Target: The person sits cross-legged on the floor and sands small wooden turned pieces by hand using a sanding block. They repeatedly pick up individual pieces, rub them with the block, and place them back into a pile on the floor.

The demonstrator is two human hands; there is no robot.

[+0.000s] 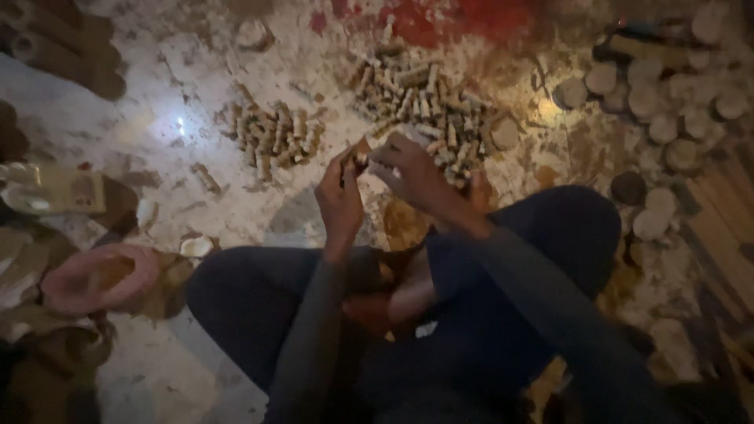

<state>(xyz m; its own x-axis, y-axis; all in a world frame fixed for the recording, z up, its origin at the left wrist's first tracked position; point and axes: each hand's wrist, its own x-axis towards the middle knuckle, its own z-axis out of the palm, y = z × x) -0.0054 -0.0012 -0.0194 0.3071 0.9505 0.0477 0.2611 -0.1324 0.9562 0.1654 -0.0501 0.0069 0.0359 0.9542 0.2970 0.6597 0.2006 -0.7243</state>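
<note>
- Far left, dark tubes [67, 51] lie stacked at the top corner of the floor [157, 118].
- At the left edge a pale bottle [51, 188] lies on its side; nearer, a pink bowl [98, 276] sits on the floor.
- Left of centre, a small pile [271, 137] of short tan rolls lies on the dusty floor.
- The left hand [339, 200] is raised at centre, its grip closed around a small roll [360, 153] pinched at the fingertips.
- The roll is held above the floor between both hands, just near the big pile.
- The right hand [408, 169] meets the left, its fingers closed on the same roll from the right side.
- Just beyond the hands, a big pile [420, 98] of like rolls spreads out on the floor.
- Far right, round pale discs [667, 94] lie clustered; a few more lie nearer, beside the person's knee [550, 220].
- The person sits cross-legged in dark clothes.
</note>
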